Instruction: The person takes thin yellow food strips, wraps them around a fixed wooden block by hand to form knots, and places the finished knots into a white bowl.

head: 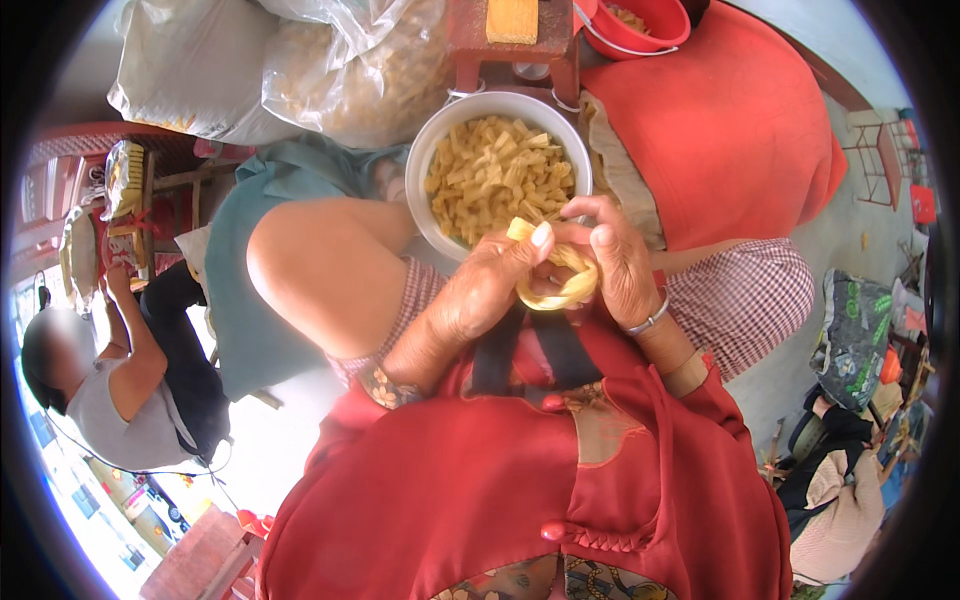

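Above my lap, my left hand point(480, 281) pinches the flat folded end of a twisted loop of pale yellow plant fibre point(559, 301) between thumb and fingers. My right hand point(626, 262) is around the loop's other side. Its thumb and index finger stand apart, while lower fingers curl behind the loop, partly hidden by it. A bangle circles the right wrist. Just beyond both hands is a round white metal basin point(415, 184), holding many short yellow fibre pieces point(499, 176). My hands overlap its near rim in the view.
Behind the basin stands a small red wooden stool point(555, 45) with a yellow block point(512, 21) on it. A red bucket point(667, 26), a red cloth point(720, 127) and clear plastic bags point(360, 75) lie around. One person point(135, 405) sits left, another point(840, 502) right.
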A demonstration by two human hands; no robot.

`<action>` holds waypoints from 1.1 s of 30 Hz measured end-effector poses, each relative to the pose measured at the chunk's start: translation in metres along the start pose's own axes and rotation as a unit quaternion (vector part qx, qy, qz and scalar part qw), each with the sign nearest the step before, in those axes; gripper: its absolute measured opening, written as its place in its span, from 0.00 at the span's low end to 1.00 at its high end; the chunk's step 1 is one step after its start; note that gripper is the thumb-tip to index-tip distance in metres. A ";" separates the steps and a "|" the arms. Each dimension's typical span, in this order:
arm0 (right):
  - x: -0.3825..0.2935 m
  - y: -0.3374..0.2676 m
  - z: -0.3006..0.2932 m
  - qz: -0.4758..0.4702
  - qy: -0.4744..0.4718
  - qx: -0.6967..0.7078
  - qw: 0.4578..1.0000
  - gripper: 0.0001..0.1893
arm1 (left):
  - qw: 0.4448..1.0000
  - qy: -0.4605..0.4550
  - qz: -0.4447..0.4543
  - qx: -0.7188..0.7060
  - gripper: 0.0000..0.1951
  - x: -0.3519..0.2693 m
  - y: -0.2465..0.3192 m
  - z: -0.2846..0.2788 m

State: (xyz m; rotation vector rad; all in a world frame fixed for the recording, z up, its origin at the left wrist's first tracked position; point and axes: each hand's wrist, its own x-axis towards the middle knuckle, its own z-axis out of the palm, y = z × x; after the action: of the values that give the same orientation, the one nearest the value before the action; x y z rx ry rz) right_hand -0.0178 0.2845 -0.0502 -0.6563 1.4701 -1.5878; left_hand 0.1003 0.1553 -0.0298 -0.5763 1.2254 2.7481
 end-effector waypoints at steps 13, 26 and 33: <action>-0.028 0.020 -0.059 -0.019 0.110 -0.134 0.985 0.16 | 0.963 -0.045 0.012 -0.264 0.25 0.002 0.002 -0.023; -0.009 0.028 -0.041 0.068 0.000 -0.218 0.974 0.12 | 0.973 0.206 0.005 0.106 0.14 0.016 -0.006 -0.025; 0.021 -0.009 -0.002 0.205 -0.128 -0.125 0.962 0.13 | 0.967 0.213 0.041 0.135 0.07 0.019 -0.002 -0.023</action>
State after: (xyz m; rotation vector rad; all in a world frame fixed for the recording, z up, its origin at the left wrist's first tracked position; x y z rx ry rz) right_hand -0.0317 0.2672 -0.0452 -0.6215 1.5056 -0.9728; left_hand 0.0906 0.1383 -0.0526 -1.1472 1.7081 2.5279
